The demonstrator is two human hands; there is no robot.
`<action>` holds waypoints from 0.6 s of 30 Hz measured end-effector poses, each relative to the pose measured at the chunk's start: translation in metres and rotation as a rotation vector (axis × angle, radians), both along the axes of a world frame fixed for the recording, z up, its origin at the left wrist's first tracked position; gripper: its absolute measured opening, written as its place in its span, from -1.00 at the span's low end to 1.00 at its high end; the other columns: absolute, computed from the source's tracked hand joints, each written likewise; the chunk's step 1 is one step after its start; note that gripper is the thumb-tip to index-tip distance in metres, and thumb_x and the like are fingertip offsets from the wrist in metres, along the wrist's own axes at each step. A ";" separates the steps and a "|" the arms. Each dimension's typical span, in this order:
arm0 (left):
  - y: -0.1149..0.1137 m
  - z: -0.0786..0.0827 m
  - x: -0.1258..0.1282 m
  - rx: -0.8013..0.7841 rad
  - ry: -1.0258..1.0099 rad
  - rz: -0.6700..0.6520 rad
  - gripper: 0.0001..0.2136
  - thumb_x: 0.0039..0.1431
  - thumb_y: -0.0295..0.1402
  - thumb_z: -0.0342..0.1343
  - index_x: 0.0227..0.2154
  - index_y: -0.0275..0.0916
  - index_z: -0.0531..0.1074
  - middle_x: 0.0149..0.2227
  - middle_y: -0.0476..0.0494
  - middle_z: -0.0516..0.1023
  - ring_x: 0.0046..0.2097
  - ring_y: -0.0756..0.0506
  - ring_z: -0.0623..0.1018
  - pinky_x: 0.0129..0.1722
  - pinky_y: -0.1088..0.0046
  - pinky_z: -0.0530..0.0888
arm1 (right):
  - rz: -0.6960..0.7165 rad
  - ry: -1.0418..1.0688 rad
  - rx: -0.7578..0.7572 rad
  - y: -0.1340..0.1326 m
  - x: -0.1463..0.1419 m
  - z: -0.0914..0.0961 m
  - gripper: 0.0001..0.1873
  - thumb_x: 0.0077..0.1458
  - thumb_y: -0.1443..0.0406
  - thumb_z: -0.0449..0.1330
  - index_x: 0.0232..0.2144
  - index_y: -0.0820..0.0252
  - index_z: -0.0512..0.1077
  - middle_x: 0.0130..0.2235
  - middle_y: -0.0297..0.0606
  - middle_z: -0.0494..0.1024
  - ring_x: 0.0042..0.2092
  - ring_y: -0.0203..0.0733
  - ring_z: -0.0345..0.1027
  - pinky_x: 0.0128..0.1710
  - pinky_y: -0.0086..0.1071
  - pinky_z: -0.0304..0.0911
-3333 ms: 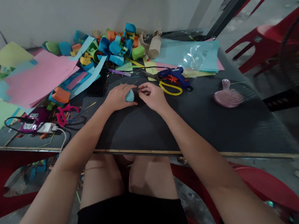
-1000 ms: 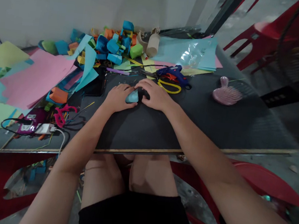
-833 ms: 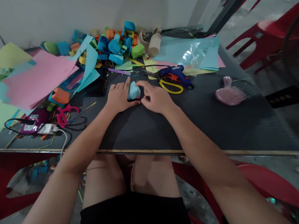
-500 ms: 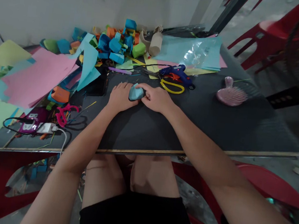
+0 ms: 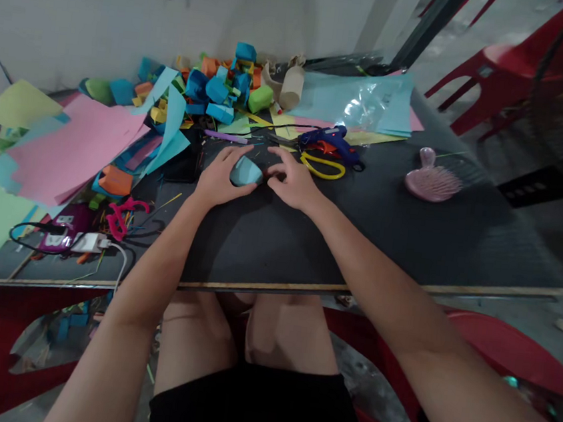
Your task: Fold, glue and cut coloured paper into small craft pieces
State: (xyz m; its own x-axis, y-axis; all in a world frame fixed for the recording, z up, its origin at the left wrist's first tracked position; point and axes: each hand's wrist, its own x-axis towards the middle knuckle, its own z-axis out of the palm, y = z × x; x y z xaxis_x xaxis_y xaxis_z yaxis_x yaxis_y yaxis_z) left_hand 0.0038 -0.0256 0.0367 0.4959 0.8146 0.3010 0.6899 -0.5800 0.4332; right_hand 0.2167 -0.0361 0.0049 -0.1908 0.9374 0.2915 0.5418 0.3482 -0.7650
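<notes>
A small light-blue folded paper shape [image 5: 246, 172] rests on the dark table, with my left hand [image 5: 219, 176] curled around its left side, thumb in front and fingers behind. Just to its right, my right hand [image 5: 292, 180] holds nothing; the thumb and index finger are parted, a small gap away from the paper. Beyond the right hand lie yellow-handled scissors [image 5: 323, 168] and a blue glue gun [image 5: 334, 138].
Behind the hands is a heap of coloured folded paper pieces [image 5: 217, 87]. Pink sheets [image 5: 74, 149] spread at the left, near a pink plastic clip [image 5: 120, 216] and a white charger [image 5: 90, 242]. A pink hairbrush [image 5: 430, 180] lies to the right. Light-blue sheets [image 5: 324, 94] lie at the back.
My right hand has come off the paper shape and its fingers have spread. The shape has shifted slightly left in my left hand and shows more of its surface.
</notes>
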 end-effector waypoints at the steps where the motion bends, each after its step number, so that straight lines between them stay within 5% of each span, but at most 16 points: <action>1: -0.003 0.002 0.001 0.002 0.036 0.060 -0.35 0.07 0.04 0.20 0.18 -0.13 0.30 0.17 -0.29 0.38 0.16 -0.31 0.44 0.01 0.23 0.47 | 0.025 0.020 -0.013 0.000 -0.001 -0.001 -0.23 -0.04 0.35 0.15 0.27 0.12 0.18 -0.16 -0.15 0.63 -0.26 -0.08 0.48 -0.18 -0.11 0.42; 6: -0.009 0.001 0.007 -0.017 0.062 0.322 -0.43 0.20 0.21 -0.06 -0.05 -0.18 0.44 -0.16 -0.25 0.55 -0.08 -0.27 0.56 -0.17 0.29 0.46 | 0.150 0.039 0.026 -0.003 -0.004 0.000 -0.01 -0.05 0.22 0.31 0.37 0.05 -0.02 0.16 0.00 0.45 0.06 0.09 0.43 0.00 0.02 0.38; 10: -0.002 -0.006 0.005 -0.043 -0.021 0.345 -0.48 0.19 0.22 -0.06 -0.33 -0.17 0.49 -0.46 -0.13 0.52 -0.28 -0.19 0.54 -0.29 0.33 0.44 | 0.207 -0.003 0.053 -0.005 -0.008 0.001 0.25 -0.24 0.07 0.48 0.39 0.05 -0.08 0.23 0.07 0.34 0.21 0.24 0.29 0.14 0.13 0.25; 16: 0.001 -0.004 0.006 0.021 -0.158 0.122 -0.58 0.25 0.02 -0.03 -0.12 -0.20 0.49 -0.04 -0.24 0.57 -0.02 -0.17 0.54 -0.01 0.28 0.46 | 0.227 0.035 0.053 -0.001 -0.009 -0.003 0.24 -0.12 0.18 0.43 0.42 0.00 -0.23 0.08 -0.04 0.49 0.03 0.08 0.43 0.05 0.04 0.35; 18: 0.002 -0.003 0.007 -0.029 -0.171 0.029 -0.61 0.25 -0.04 -0.02 -0.12 -0.22 0.51 -0.05 -0.22 0.59 -0.02 -0.16 0.55 0.03 0.29 0.45 | 0.245 0.047 0.060 0.000 -0.008 -0.004 0.28 -0.14 0.18 0.44 0.43 0.00 -0.27 0.09 -0.03 0.47 0.05 0.09 0.41 0.04 0.01 0.37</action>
